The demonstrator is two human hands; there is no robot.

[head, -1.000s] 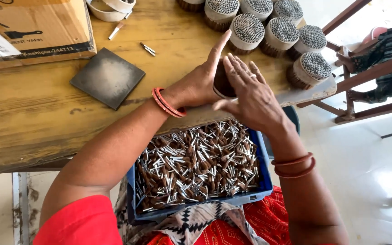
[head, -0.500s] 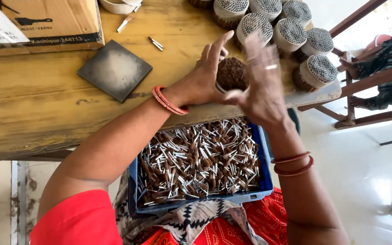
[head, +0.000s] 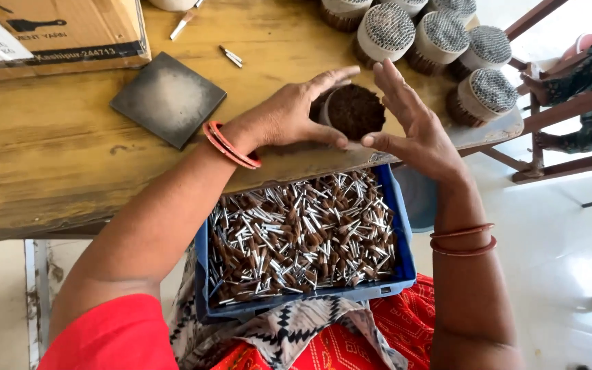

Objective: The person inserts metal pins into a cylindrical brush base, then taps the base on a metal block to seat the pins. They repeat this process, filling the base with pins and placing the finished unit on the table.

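Observation:
A round bundle (head: 355, 109) of small brown-tipped metal pieces stands on end on the wooden table (head: 49, 157), its dark brown top facing up. My left hand (head: 289, 113) wraps around its left side with thumb and fingers curled. On the bundle's right, my right hand (head: 412, 127) is flat and open, fingers together and pointing up, thumb touching the bundle's near edge. A blue plastic crate (head: 405, 270) full of loose brown-and-silver pieces (head: 303, 236) rests on my lap below both hands.
Several finished round bundles (head: 440, 38) with silver dotted tops stand at the table's back right. A dark square plate (head: 167, 98) lies left of my hands, a cardboard box (head: 56, 31) beyond it. Two loose pieces (head: 231, 56) lie on the table. Wooden chair parts (head: 570, 103) at right.
My right hand has come off the bundle's top and now stands flat against its right side. The bundle's brown top has become fully visible. The left hand keeps its hold.

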